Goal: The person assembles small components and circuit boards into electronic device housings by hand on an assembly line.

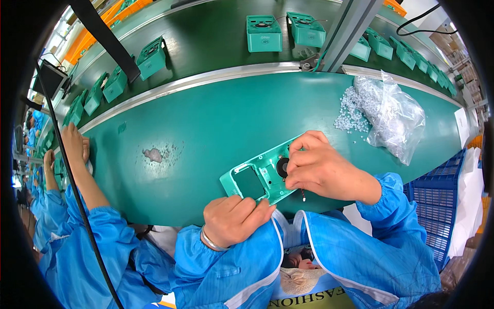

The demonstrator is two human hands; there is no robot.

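A green plastic housing [268, 179] with a rectangular opening lies tilted in front of me, its hollow inside facing up. My left hand [234, 220] grips the near edge, with fingers closed on the rim by the opening. Inside the right half sits a round black speaker [282, 167], partly covered by my right hand [325, 172]. The fingers of that hand are pinched together over the speaker; whatever is between the fingertips is hidden. Below them, a short wire with a small white plug [303, 199] hangs past the housing's near edge.
A clear bag [393, 121] of small translucent pieces lies at right, with loose pieces [351, 110] spilled beside it. Green housings [264, 35] line the conveyor [206, 38] behind a metal rail. A blue crate [429, 201] stands right. At left, a co-worker's arm [85, 170] reaches over the table.
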